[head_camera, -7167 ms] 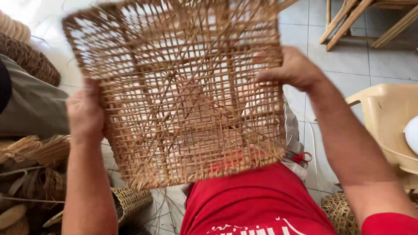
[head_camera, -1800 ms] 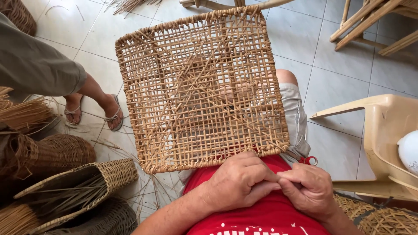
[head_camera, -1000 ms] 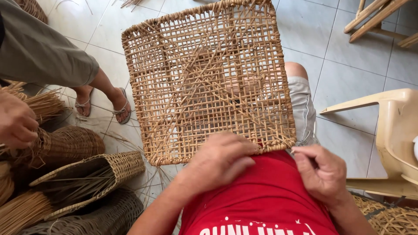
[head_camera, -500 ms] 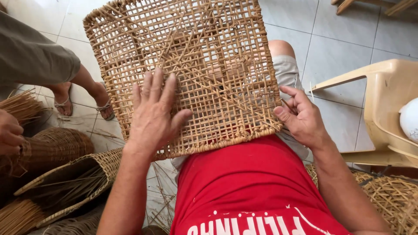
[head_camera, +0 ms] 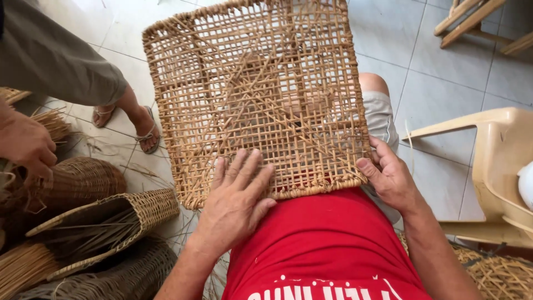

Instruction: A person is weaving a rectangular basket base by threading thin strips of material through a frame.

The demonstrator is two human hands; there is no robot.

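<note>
The square woven rattan panel (head_camera: 258,94) lies across the person's lap above the red shirt (head_camera: 322,244); the left hand (head_camera: 236,203) rests flat on its near edge, grip released, fingers spread. The right hand (head_camera: 391,178) clasps the panel's near right corner, thumb on top; a half-woven basket (head_camera: 111,222) lies on the tiled floor (head_camera: 444,83) to the left.

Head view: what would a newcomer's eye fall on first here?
A large square woven rattan panel fills the centre, resting on the person's lap above a red shirt. The left hand lies flat on its near edge, and the right hand grips its right corner. At lower left sit woven baskets, with another person's sandalled feet on the tiled floor beyond.
</note>
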